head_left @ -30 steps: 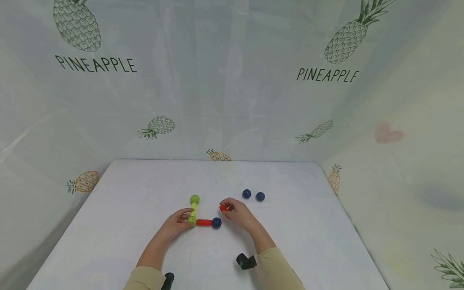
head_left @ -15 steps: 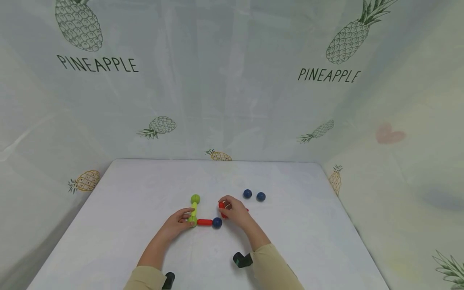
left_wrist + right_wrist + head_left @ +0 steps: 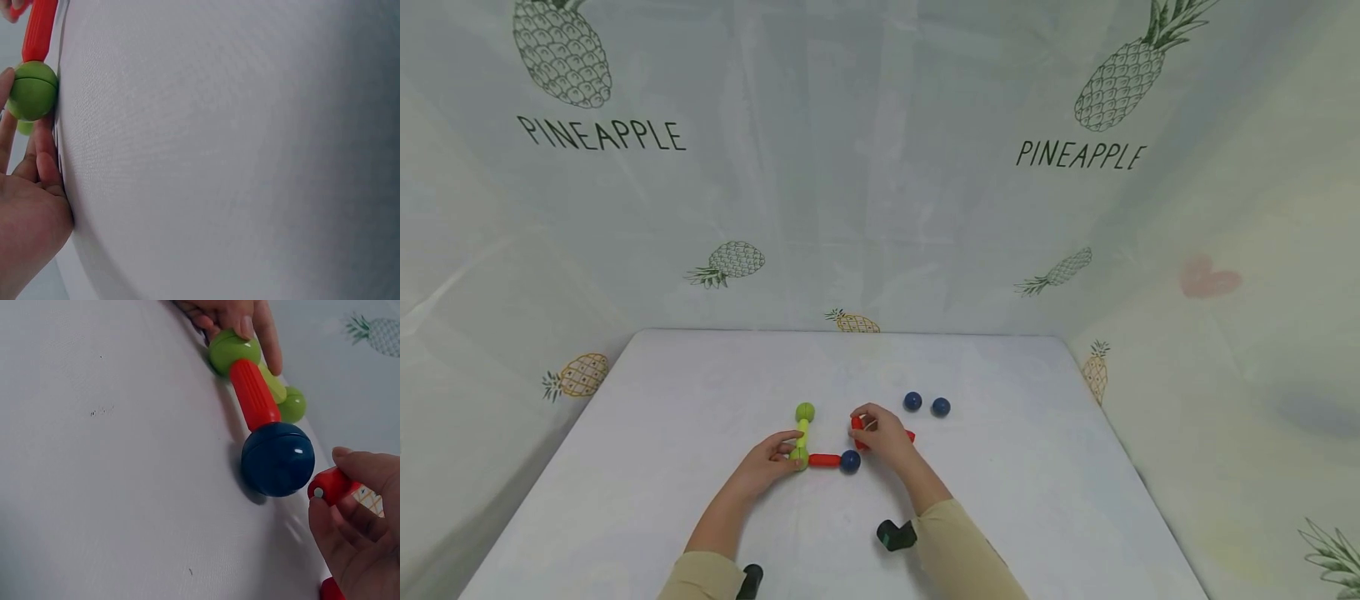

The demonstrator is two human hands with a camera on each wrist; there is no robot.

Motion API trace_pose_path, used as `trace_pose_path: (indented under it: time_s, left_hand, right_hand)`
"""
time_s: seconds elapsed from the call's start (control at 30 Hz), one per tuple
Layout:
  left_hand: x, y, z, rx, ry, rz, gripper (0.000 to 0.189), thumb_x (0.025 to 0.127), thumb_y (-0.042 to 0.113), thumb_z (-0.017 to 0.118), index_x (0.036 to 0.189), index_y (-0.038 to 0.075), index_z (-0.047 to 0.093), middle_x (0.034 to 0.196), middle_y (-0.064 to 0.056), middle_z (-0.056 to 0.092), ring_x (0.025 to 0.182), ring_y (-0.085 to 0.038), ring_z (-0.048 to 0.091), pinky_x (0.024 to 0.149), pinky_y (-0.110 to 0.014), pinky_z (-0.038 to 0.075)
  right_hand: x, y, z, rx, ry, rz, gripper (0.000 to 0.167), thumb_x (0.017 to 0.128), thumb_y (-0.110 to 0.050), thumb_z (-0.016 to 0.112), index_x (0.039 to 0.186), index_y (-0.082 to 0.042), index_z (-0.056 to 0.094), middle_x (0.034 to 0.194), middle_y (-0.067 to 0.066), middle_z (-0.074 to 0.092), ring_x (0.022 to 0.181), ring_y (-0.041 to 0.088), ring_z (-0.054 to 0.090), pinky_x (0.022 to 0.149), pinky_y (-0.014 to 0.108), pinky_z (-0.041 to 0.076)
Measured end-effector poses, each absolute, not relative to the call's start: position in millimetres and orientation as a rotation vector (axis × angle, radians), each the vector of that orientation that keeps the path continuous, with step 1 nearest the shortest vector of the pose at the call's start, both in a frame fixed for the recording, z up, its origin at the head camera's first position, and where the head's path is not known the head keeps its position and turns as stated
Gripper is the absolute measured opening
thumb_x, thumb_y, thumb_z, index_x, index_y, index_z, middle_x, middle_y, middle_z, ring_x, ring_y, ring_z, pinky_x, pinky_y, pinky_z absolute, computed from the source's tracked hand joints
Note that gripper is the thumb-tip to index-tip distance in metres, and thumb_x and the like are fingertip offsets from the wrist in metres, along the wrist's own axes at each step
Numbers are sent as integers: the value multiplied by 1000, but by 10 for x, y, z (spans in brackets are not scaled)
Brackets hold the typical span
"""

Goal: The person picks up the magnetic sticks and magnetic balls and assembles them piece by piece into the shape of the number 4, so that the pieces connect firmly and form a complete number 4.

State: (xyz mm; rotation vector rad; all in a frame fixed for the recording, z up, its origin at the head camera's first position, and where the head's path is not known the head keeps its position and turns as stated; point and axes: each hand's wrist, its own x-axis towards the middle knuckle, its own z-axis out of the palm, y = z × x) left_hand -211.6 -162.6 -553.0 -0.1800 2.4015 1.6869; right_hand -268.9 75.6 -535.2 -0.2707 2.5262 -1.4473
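Observation:
My left hand (image 3: 760, 463) holds the near green ball (image 3: 34, 90), the corner of an L-shaped assembly. From that ball a yellow-green rod (image 3: 802, 428) runs away to a second green ball (image 3: 805, 412). A red rod (image 3: 825, 460) extends right to a blue ball (image 3: 850, 462). My right hand (image 3: 886, 435) pinches a loose red rod (image 3: 334, 484) between thumb and fingertips, just beside the blue ball. A round silvery tip shows at this rod's end in the right wrist view. Another red piece (image 3: 911, 436) peeks out behind the right hand.
Two loose blue balls (image 3: 912, 402) (image 3: 941, 407) sit on the white table (image 3: 722, 367) beyond the right hand. Black devices are at both wrists, one by the right sleeve (image 3: 897, 536). A pineapple-print curtain (image 3: 880, 208) stands behind the table.
The right hand has turned its red rod, so more of the length shows, and shifted slightly left. The red piece behind that hand has come into sight. The left hand keeps its hold.

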Motion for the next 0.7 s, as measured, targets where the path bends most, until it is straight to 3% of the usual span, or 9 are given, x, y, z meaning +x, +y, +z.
trace_pose_path:
  time_s: [0.7]
  left_hand:
    - [-2115, -1620, -5525, -185, 2424, 1661, 50, 81, 10, 79, 128, 9, 62, 107, -7, 64, 84, -20, 49, 73, -33, 40]
  right_hand:
    - [-2723, 643, -5459, -130, 2487, -1509, 29, 84, -20, 78, 108, -13, 63, 91, 3, 55, 80, 19, 53, 66, 28, 48]
